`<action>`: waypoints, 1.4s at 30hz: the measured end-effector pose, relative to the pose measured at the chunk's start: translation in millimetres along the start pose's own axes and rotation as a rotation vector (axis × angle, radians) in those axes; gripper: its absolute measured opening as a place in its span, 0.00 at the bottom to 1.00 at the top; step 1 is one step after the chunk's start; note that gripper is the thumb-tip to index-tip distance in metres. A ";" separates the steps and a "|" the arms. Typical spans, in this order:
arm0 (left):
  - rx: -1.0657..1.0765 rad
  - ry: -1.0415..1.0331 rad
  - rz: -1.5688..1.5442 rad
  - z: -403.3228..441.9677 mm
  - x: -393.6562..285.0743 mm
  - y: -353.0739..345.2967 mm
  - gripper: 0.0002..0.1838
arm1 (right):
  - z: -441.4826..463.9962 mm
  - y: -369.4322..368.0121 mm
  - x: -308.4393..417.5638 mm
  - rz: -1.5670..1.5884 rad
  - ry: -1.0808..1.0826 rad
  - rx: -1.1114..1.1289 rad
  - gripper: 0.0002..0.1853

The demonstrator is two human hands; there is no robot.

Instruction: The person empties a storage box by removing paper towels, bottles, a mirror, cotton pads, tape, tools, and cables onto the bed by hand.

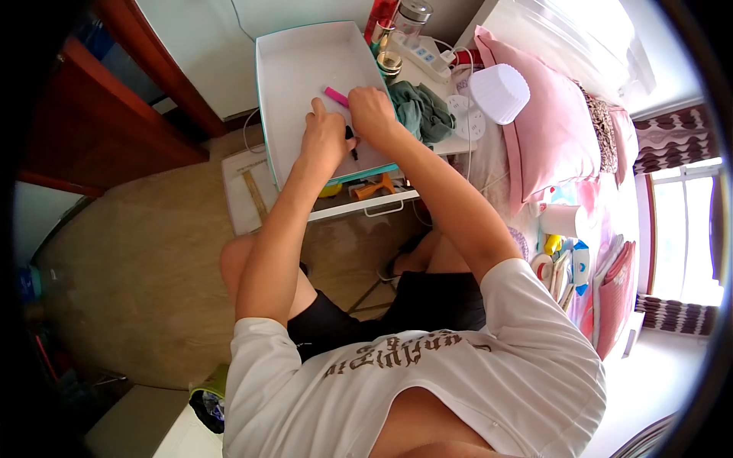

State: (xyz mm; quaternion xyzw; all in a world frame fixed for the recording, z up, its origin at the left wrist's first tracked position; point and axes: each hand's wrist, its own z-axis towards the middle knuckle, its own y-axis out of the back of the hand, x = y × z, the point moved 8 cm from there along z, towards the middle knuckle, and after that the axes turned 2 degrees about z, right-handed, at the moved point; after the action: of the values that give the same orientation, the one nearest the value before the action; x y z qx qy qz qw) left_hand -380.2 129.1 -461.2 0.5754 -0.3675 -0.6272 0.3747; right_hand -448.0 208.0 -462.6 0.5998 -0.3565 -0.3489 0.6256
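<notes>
A shallow white box (294,61) with a teal edge stands in front of me, and both hands are inside it. My left hand (324,136) is closed at the thumb around a slim black pen-like object (350,133), whose thin end points toward me; one finger stretches forward. Close beside it, my right hand (372,113) has its fingers curled. A bright pink stick-like object (335,96) juts out from these fingers to the left. The fingers hide its other end, and its exact kind does not show.
Below the box, an open drawer (321,214) holds an orange tool (374,188). Right of the box are a dark green cloth (420,112), a glass jar (412,19), a power strip (424,59) and a white lamp (500,93). Pink pillows (546,130) lie on the bed.
</notes>
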 end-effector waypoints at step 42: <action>0.389 0.014 -1.056 -24.6 -67.0 37.1 0.16 | -248.2 80.1 -162.0 1.596 -0.382 -0.013 0.08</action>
State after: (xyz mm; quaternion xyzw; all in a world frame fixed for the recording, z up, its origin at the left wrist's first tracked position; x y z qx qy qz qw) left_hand -350.1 171.5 -399.9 0.7438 -0.1359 -0.6466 -0.1008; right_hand -314.1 475.5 -393.6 0.0924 -0.7742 0.1031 0.6177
